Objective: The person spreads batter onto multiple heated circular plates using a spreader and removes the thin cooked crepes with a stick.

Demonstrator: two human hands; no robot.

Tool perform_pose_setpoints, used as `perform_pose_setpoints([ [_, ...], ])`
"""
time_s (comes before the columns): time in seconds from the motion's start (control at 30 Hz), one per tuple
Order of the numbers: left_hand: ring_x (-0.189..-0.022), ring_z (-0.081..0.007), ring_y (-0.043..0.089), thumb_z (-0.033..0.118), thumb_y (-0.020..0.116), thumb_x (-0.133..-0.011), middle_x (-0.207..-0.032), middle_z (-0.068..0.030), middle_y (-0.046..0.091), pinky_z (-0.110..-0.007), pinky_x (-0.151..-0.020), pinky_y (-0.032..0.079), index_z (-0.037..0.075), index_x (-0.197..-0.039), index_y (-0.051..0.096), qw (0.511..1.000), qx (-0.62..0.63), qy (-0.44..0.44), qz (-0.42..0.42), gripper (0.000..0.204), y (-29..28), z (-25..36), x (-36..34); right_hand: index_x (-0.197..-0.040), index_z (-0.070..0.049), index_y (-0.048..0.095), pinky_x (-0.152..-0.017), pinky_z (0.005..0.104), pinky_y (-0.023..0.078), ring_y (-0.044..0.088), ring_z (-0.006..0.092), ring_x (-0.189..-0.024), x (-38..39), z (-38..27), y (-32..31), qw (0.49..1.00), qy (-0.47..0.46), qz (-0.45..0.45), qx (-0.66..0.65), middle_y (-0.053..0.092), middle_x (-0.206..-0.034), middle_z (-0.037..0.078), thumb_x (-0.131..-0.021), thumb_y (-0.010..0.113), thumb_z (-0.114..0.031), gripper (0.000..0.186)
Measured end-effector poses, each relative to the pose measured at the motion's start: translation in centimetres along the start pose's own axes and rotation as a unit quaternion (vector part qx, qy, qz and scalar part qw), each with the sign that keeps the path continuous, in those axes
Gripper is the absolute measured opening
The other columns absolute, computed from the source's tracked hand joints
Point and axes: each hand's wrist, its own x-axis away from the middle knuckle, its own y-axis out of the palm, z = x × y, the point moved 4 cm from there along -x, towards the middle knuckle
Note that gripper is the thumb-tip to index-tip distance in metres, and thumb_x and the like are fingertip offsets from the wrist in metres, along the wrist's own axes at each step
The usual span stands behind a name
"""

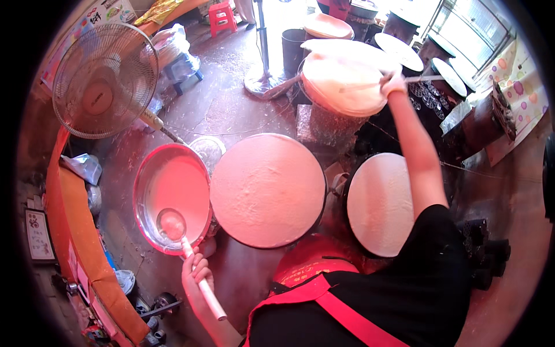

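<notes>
My left hand (198, 270) is closed around the pale handle of a ladle (172, 224), whose round bowl rests in a red-rimmed basin (137, 211) of pale batter (180, 182). Right of the basin, a thin round sheet of batter (267, 188) covers a griddle. Another round sheet (378, 202) lies on a second griddle, partly hidden by my right arm. Stretched far forward, my right hand (393, 84) grips a long thin flat spatula (425, 78) over a broad stack of pancakes (341, 78). The spatula's left end is blurred against the top pancake.
A standing fan (104, 81) rises at the left beside an orange counter (81, 243). Several black round stoves with pale discs (399, 52) stand at the back right. Dark cylinders (485, 248) are piled at right. A red stool (222, 18) stands far back.
</notes>
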Motion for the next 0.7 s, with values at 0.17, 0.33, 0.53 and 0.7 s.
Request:
perform_pose_setpoints([
  [0.17, -0.053, -0.0077, 0.039, 0.006, 0.039, -0.097, -0.078, -0.005, 0.039, -0.019, -0.039, 0.037, -0.011, -0.116, 0.037, 0.999, 0.048, 0.017, 0.015, 0.025, 1.2, -0.6, 1.3, -0.08, -0.013, 0.048, -0.038, 0.0283, 0.033, 0.041, 0.0143, -0.042, 4.7, 15.7, 3.4, 0.883, 0.343, 0.136, -0.291, 0.045, -0.057, 0.002, -0.094, 0.049, -0.031, 0.023],
  [0.33, -0.051, -0.0079, 0.038, 0.003, 0.04, -0.095, -0.076, -0.006, 0.039, -0.019, -0.035, 0.034, -0.014, -0.115, 0.039, 0.993, 0.065, 0.039, 0.089, 0.026, 1.0, -1.2, 2.0, -0.079, -0.008, 0.052, -0.033, 0.0272, 0.034, 0.048, 0.0161, -0.039, 10.2, 16.4, 3.9, 0.865, 0.386, 0.167, -0.272, 0.054, -0.057, 0.006, -0.088, 0.062, -0.021, 0.018],
  [0.53, -0.051, -0.0078, 0.037, 0.005, 0.041, -0.096, -0.077, -0.0058, 0.039, -0.018, -0.035, 0.034, -0.014, -0.114, 0.039, 0.99, 0.092, 0.015, 0.105, 0.027, 1.0, -1.1, 0.6, -0.082, -0.011, 0.055, -0.035, 0.0246, 0.031, 0.046, 0.0121, -0.044, 11.8, 14.5, 1.5, 0.869, 0.36, 0.175, -0.292, 0.048, -0.061, -0.001, -0.09, 0.055, -0.02, 0.013],
  [0.7, -0.049, -0.0077, 0.036, 0.014, 0.041, -0.1, -0.078, -0.0051, 0.039, -0.018, -0.036, 0.033, -0.011, -0.118, 0.04, 0.986, 0.128, 0.023, 0.106, 0.031, -1.2, 4.7, 0.1, -0.096, -0.012, 0.052, -0.036, 0.0248, 0.024, 0.029, 0.0096, -0.04, 19.0, 10.9, -1.2, 0.884, 0.338, 0.096, -0.309, 0.03, -0.057, -0.004, -0.095, 0.052, -0.025, 0.013],
])
